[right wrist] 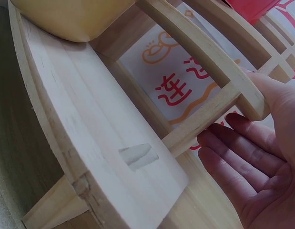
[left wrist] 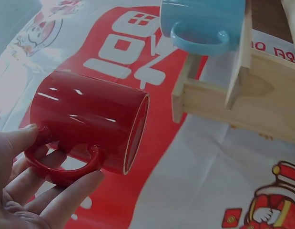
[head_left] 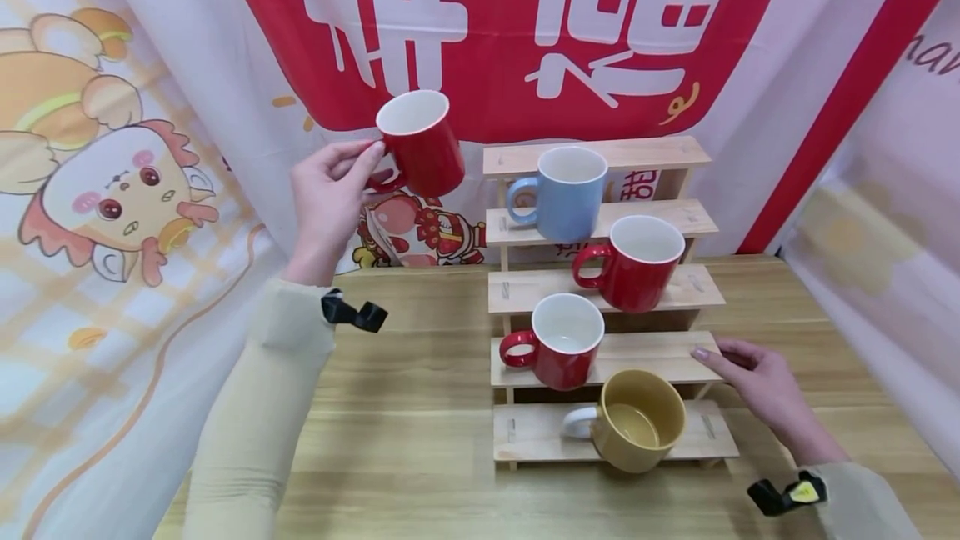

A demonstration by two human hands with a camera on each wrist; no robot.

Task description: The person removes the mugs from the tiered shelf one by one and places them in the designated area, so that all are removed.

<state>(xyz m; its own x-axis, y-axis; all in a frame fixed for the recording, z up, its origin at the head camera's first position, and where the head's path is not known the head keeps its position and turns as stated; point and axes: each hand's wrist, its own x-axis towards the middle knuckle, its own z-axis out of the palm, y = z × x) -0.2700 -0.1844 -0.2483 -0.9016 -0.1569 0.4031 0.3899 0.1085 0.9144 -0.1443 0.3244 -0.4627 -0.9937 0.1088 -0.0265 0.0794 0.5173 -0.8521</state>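
My left hand (head_left: 333, 198) holds a red mug (head_left: 431, 148) by its handle, raised left of the stepped wooden rack (head_left: 525, 290). Seen in the left wrist view, the thumb lies at the handle's upper end and the other fingers (left wrist: 73, 200) are round the handle. My right hand (head_left: 768, 394) grips the right end of the rack's second step from the bottom, thumb on top. In the right wrist view its other fingers (right wrist: 242, 157) reach below that board. A light blue mug (head_left: 572, 194), two more red mugs (head_left: 641, 269) and a mustard mug (head_left: 637, 427) stand on the rack.
The rack stands on a wood-grain table (head_left: 397, 407). Behind it hangs a red and white printed cloth (head_left: 495, 40). A cartoon-patterned cloth (head_left: 112, 290) lines the left side, and another pale cloth (head_left: 877, 215) hangs at the right.
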